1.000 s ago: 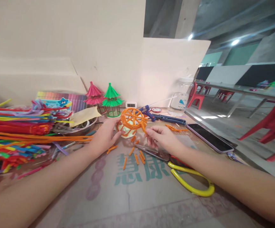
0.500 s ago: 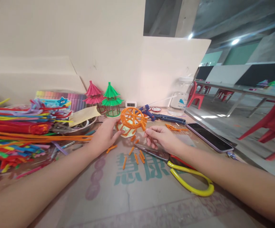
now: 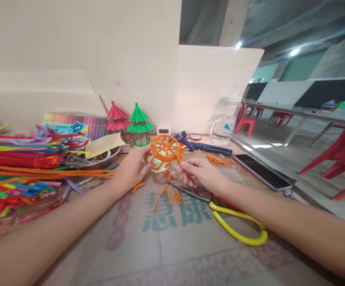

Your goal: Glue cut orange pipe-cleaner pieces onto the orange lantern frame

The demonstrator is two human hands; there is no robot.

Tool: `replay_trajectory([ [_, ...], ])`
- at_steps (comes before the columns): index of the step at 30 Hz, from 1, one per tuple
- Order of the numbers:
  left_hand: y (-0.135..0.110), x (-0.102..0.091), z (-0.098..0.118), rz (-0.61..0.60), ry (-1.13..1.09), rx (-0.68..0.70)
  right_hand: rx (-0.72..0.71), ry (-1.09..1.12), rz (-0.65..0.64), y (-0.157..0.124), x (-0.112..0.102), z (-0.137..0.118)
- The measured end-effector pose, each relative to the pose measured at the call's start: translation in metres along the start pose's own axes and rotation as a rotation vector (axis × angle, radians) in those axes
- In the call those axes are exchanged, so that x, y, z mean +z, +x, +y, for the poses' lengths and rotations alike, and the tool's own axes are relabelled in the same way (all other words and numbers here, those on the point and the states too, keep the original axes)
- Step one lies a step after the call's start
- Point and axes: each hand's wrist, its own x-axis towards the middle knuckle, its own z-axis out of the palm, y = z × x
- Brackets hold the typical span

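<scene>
An orange pipe-cleaner dome [image 3: 164,150], built like a spoked wheel over a pale yellow base, stands at the middle of the table. My left hand [image 3: 132,169] grips its left side, thumb and fingers against the base. My right hand [image 3: 200,173] is at its right edge, fingertips pinched on an orange strand of the dome. Several short orange pipe-cleaner pieces [image 3: 168,194] lie on the table between and below my hands.
Yellow-handled scissors [image 3: 235,222] lie under my right forearm. A big pile of coloured pipe cleaners [image 3: 23,167] fills the left. Pink [image 3: 115,118] and green [image 3: 138,121] pavilion models, a blue glue gun [image 3: 202,146], a jar [image 3: 226,123] and a phone [image 3: 262,171] stand around.
My right hand has shifted slightly left and up along the dome's right edge. The left hand and dome stay nearly still.
</scene>
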Motion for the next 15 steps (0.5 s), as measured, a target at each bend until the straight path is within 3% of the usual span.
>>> replay_trajectory([
  [15, -0.0004, -0.0010, 0.0006, -0.002, -0.013, -0.013, -0.030, -0.059, 0.029, -0.0006, 0.0013, -0.0030],
])
